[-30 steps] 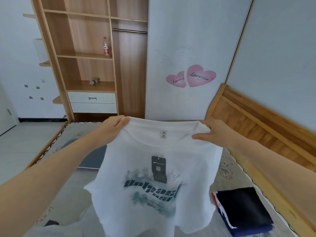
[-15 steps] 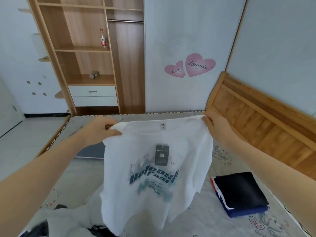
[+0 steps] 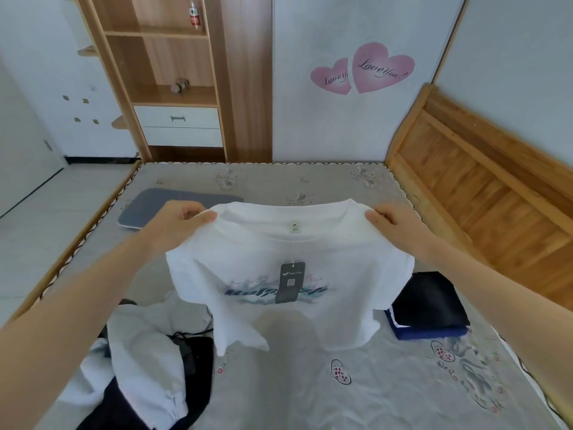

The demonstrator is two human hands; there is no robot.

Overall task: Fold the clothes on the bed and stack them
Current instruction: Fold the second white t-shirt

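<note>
A white T-shirt (image 3: pixel 328 311) with a blue chest print and a dark hang tag hangs spread out over the grey bed (image 3: pixel 310 184), its hem touching the mattress. My left hand (image 3: pixel 183 217) pinches its left shoulder and my right hand (image 3: pixel 392 221) pinches its right shoulder, both beside the collar. To the right of the shirt lies a stack of folded dark clothes (image 3: pixel 431 308), black on top of blue. A heap of unfolded clothes (image 3: pixel 148 367), pale grey and black, lies at the lower left.
A grey-blue pad (image 3: pixel 145 206) lies at the far left of the mattress. A wooden headboard (image 3: pixel 483 187) runs along the right side. Beyond the bed stand a wooden shelf unit with drawers (image 3: pixel 176 119) and a white wall with pink heart stickers.
Both hands have lowered the shirt toward the mattress, and its hem now touches the bed. The view has tilted downward, showing more of the bed and the unfolded heap.
</note>
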